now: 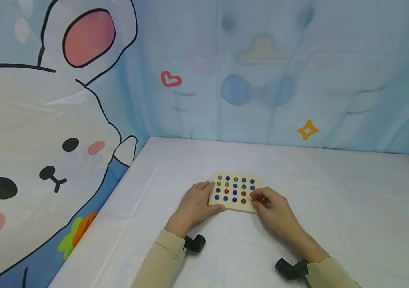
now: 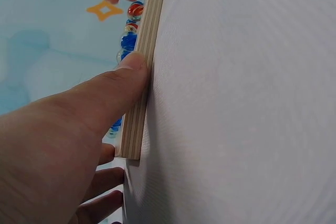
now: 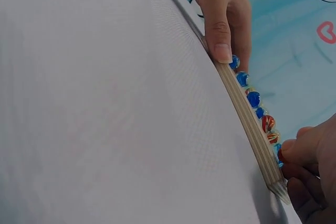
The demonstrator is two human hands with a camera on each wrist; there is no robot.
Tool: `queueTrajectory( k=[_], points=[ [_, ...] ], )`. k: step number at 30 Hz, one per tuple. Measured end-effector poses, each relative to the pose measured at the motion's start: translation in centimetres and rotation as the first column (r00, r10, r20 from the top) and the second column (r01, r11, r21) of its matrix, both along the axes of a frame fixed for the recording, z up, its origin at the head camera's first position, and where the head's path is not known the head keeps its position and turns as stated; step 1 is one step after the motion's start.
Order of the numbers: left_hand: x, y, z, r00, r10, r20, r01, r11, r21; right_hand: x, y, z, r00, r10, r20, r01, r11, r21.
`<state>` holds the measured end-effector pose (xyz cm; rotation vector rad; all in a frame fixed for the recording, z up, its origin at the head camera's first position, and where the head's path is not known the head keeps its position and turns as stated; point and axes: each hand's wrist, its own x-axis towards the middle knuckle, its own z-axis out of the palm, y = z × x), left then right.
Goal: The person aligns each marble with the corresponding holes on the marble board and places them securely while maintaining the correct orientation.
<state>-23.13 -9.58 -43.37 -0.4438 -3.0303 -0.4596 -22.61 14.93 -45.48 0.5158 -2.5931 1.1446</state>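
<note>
A pale wooden board (image 1: pixel 230 205) lies flat on the white-covered table, with rows of glass marbles set on it in blue, green and red-brown. My left hand (image 1: pixel 193 204) holds its near left corner, thumb against the front edge and fingers by the left side. In the left wrist view that thumb (image 2: pixel 118 80) presses on the layered plywood edge. At the near right corner, my right hand (image 1: pixel 274 210) pinches a red marble (image 3: pixel 281 155) between thumb and fingers. The fingers hide most of this marble, and whether it touches the board cannot be told.
A white cloth (image 1: pixel 352 208) covers the table around the board. Behind hangs a light blue printed curtain (image 1: pixel 197 116), with a large cartoon rabbit (image 1: pixel 38 136) on the left. A black wrist device (image 1: pixel 195 243) sits at the left cuff, another device (image 1: pixel 292 269) at the right.
</note>
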Motion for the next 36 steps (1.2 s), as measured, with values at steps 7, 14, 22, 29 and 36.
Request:
queueTrajectory(
  k=[7,14,22,29,36],
  points=[
    [-0.02,0.01,-0.01,1.0,0.002,-0.002,-0.002,1.0,-0.005,-0.09,-0.09,-0.22,1.0,0.002,-0.003,-0.002,1.0,0.011],
    [-0.09,-0.04,-0.12,1.0,0.003,0.007,-0.003,1.0,-0.009,-0.15,-0.08,-0.4,1.0,-0.001,-0.017,0.001,1.0,0.023],
    [0.0,-0.02,-0.11,1.0,0.001,0.012,-0.001,1.0,0.012,0.09,-0.06,-0.42,1.0,0.002,-0.025,-0.002,0.999,0.033],
    [0.04,0.01,-0.06,1.0,0.007,0.028,-0.008,1.0,0.009,0.19,0.08,-0.21,1.0,-0.004,-0.002,0.004,1.0,0.025],
    [0.01,0.02,0.05,1.0,0.005,0.017,-0.005,1.0,0.005,0.43,0.55,0.46,0.998,-0.021,0.051,0.02,1.0,0.012]
  ],
)
